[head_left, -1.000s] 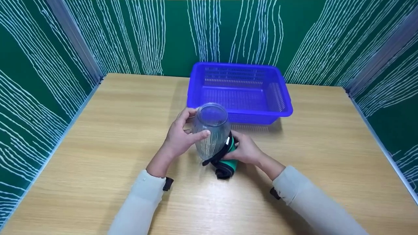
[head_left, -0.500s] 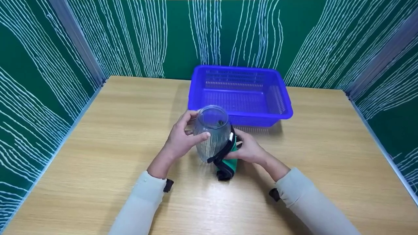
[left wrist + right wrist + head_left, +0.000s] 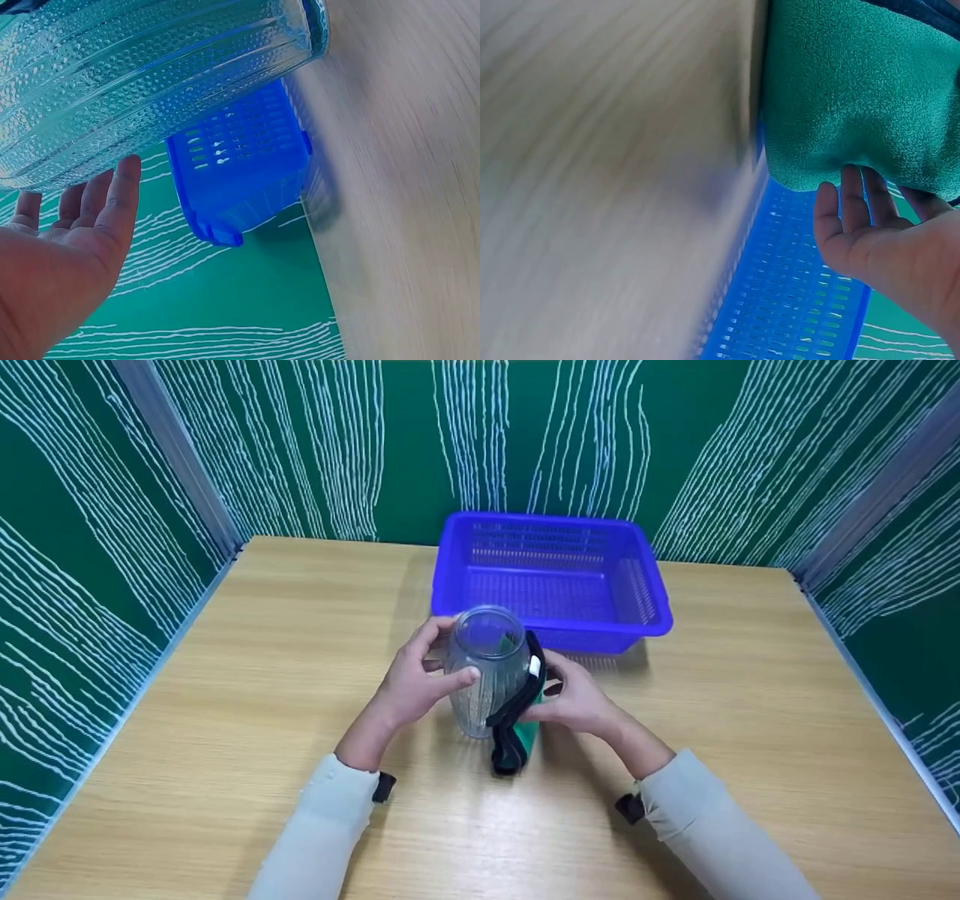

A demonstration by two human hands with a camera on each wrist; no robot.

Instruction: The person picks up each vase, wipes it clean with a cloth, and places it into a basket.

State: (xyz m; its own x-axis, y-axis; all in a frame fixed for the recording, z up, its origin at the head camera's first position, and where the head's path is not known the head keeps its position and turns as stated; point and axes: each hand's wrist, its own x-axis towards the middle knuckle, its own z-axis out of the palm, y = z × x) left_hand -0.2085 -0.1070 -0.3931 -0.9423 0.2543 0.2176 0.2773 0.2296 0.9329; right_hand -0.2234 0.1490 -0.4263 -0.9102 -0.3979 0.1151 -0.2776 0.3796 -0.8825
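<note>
Head view: left fingers (image 3: 427,632) curl widely round a glass jar (image 3: 491,684), right fingers (image 3: 541,710) pinch green cloth (image 3: 526,731) beside it.

No lettering, brand or number can be read in any of the three views. The one label in sight is a small white tag (image 3: 535,666) on the black border (image 3: 516,708) of the green cloth (image 3: 855,97), near the front edge of the blue basket (image 3: 592,626); any print is too small to tell.
</note>
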